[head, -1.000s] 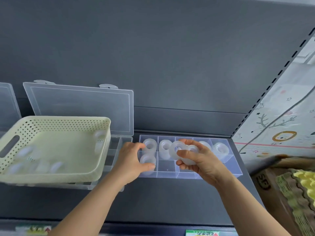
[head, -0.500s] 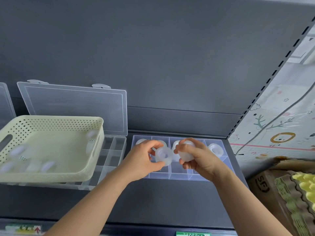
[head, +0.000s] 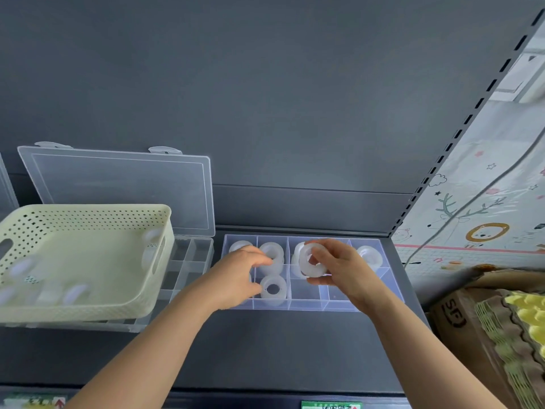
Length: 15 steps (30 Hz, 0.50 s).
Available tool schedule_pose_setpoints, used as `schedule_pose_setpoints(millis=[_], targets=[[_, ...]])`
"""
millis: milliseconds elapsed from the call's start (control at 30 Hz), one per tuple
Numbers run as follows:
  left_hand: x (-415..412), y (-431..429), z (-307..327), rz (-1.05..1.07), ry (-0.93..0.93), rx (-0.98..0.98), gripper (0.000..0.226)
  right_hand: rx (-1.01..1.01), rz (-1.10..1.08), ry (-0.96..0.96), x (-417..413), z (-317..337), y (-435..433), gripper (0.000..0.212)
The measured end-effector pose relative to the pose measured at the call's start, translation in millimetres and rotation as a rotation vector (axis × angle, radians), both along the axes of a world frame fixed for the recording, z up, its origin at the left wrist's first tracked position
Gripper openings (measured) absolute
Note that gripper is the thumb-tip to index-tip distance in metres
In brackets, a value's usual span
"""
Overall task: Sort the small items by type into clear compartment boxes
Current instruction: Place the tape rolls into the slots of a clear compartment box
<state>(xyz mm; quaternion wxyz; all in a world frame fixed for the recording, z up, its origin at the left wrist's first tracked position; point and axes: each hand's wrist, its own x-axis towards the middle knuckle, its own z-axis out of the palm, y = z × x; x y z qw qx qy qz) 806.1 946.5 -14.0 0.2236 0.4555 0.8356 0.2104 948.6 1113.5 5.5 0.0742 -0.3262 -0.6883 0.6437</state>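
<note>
Change: half a second back, pinched in the left hand [head: 236,276] between the two hands; now the placed roll [head: 272,288] lying flat in the front row of the compartment box [head: 393,290], second cell from the left.
Left hand: fingers loosened, holding nothing, thumb just beside the placed roll.
Right hand [head: 346,271]: thumb and fingers clamped on the held roll [head: 312,260], tilted above the third column.
Meaning for the task: one more roll sorted; the held roll probably next, into the vacant front cell beneath it.
Rolls: translucent white rings, smooth, hollow-cored; likely light and slippery.
Compartment box: clear bluish plastic, thin rigid dividers, set on the dark matte shelf [head: 280,349].
Basket [head: 88,215]: cream plastic, perforated walls, blurred small items inside; resting on a second clear box [head: 193,261] with raised lid [head: 118,187].
</note>
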Motion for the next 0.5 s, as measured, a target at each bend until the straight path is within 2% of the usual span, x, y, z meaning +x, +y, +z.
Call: schedule_pose_setpoints(millis=[67, 167, 367, 500], targets=[[-2.8, -9.4, 1.2, 0.06, 0.07, 0.069, 0.046, 0.183, 0.03, -0.08, -1.8, -3.9, 0.9, 0.013], [-6.0, -23.5, 2.7, 0.142, 0.178, 0.084, 0.033, 0.279, 0.066, -0.064, -8.1, -8.8, -2.7, 0.011], [-8.3, -32.4, 0.9, 0.18, 0.282, 0.033, 0.042, 0.565, 0.242, -0.098, -29.7, -18.6, -19.2, 0.01], [-6.5, -34.2, -0.9, 0.217, 0.251, 0.068, 0.034, 0.717, 0.273, -0.137, -36.6, -23.8, -26.2, 0.021]])
